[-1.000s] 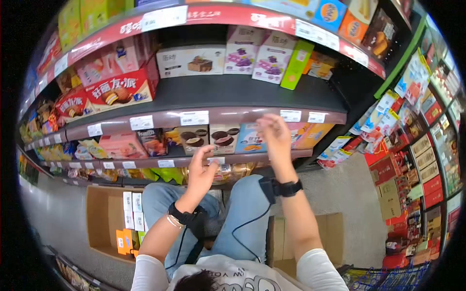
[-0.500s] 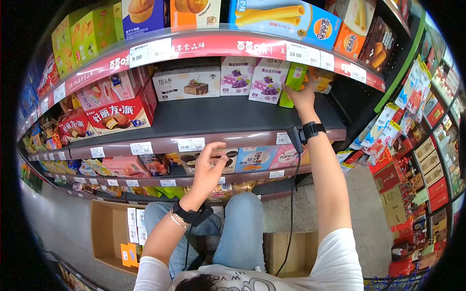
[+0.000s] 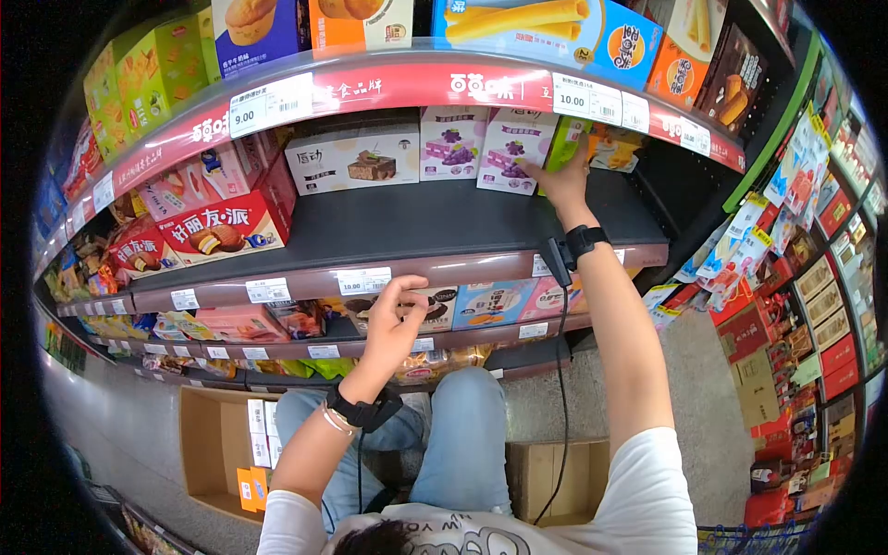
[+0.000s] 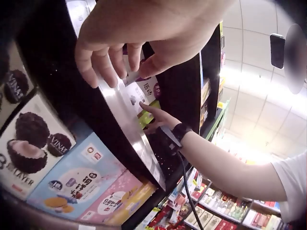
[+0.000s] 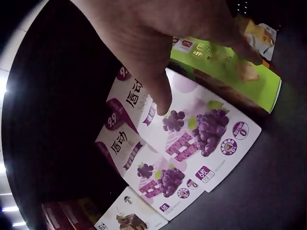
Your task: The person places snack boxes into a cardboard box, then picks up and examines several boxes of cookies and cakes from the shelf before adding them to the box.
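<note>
My right hand (image 3: 564, 185) reaches onto the middle shelf at the green box (image 5: 225, 72). In the right wrist view its thumb lies on the front of a white-and-purple grape cake box (image 5: 206, 139), and a finger extends along the green box's face. The green box leans against that grape box, partly covered by the hand. A second grape cake box (image 3: 450, 148) stands to the left. My left hand (image 3: 396, 319), fingers loosely bent and holding nothing, hovers before the lower shelf, near boxes of dark round cookies (image 4: 33, 139).
A white chocolate cake box (image 3: 351, 166) and red pie boxes (image 3: 227, 227) share the middle shelf. Above runs a red price rail (image 3: 407, 88). On the floor are an open carton (image 3: 208, 444) with small boxes and another carton (image 3: 555, 472). Hanging packets (image 3: 786, 194) line the right side.
My right hand has gone from before the shelf edge up to the green box; its thumb has since shifted onto the grape cake box. My left hand has barely moved.
</note>
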A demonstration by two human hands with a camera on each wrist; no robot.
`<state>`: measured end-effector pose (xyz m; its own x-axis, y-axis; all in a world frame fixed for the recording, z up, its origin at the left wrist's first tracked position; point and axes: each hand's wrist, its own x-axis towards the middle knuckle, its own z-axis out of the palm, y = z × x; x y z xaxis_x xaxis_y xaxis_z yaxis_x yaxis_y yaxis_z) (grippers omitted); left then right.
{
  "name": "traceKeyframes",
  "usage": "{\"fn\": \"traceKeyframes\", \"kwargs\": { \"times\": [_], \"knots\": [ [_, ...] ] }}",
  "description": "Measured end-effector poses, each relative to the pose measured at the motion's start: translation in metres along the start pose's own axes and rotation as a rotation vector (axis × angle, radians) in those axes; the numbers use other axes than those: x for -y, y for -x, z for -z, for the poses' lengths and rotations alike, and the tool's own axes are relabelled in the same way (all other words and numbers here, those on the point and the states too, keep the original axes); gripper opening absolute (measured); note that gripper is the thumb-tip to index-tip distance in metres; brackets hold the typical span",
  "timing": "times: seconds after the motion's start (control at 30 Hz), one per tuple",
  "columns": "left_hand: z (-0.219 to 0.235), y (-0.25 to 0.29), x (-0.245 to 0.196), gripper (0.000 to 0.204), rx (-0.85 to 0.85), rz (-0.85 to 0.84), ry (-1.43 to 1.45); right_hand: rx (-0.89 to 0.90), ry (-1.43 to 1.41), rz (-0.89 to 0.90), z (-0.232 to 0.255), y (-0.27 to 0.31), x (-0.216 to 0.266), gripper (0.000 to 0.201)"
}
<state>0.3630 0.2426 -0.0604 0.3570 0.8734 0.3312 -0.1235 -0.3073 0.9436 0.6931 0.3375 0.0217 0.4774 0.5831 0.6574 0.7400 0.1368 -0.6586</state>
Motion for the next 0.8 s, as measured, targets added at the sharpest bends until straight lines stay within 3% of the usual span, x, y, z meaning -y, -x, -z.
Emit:
{"fn": "traceKeyframes", "kwargs": {
  "times": [0.3, 0.57, 0.8],
  "knots": [
    [-0.001, 0.0, -0.003, 0.028, 0.025, 0.019, -0.008, -0.046, 0.187, -0.029, -0.002, -0.014, -0.008, 0.104],
    [0.006, -0.003, -0.001, 0.029, 0.011, 0.028, 0.013, -0.11, 0.205, -0.064, -0.004, -0.015, 0.005, 0.104],
    [0.01, -0.005, 0.001, 0.03, 0.012, 0.044, 0.037, -0.158, 0.214, 0.052, -0.013, -0.02, -0.013, 0.102]
  ]
}}
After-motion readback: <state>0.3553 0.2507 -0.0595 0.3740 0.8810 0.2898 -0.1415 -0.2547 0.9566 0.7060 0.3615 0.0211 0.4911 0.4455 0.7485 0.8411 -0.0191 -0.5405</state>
